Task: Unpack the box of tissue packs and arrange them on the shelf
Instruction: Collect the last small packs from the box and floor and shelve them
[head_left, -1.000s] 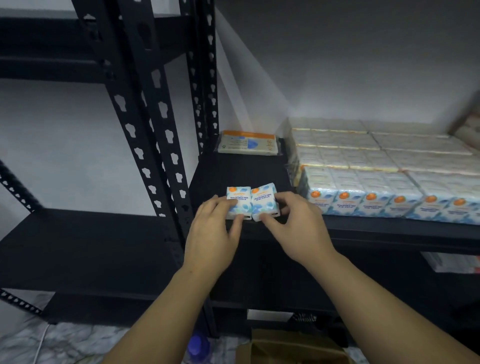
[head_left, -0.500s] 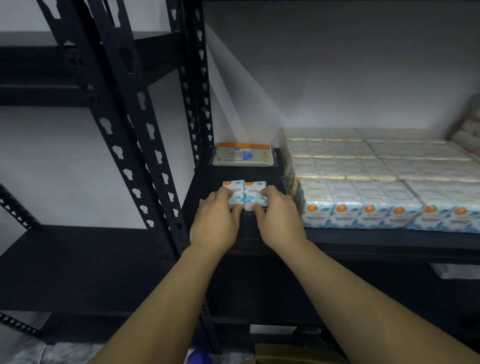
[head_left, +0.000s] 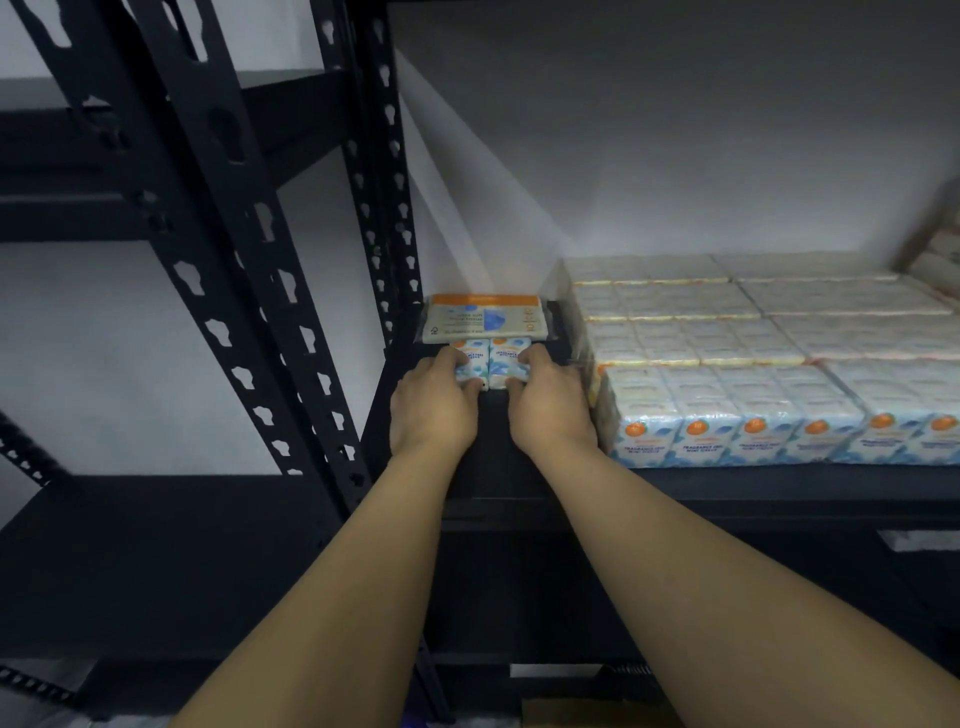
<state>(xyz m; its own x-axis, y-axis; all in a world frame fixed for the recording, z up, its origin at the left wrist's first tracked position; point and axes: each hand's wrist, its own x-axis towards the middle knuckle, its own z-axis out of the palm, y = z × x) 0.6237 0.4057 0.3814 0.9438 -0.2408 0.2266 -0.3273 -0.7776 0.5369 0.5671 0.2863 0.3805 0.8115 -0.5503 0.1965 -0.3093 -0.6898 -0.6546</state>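
Black shelf (head_left: 519, 483) fills the frame, stacked tissue bundles (head_left: 753, 364) at right; centre frame, left hand (head_left: 434, 402) and right hand (head_left: 550, 402) each curl a grip round one of two small tissue packs (head_left: 491, 361), side by side against the flat pack (head_left: 485, 318) behind.

Blue-white packs (head_left: 491, 361), blk shelf (head_left: 727, 480)

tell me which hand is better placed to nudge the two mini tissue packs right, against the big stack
Left. The left hand grips the pair from its left side, so it can push toward the wrapped stack; the right hand sits in that gap.
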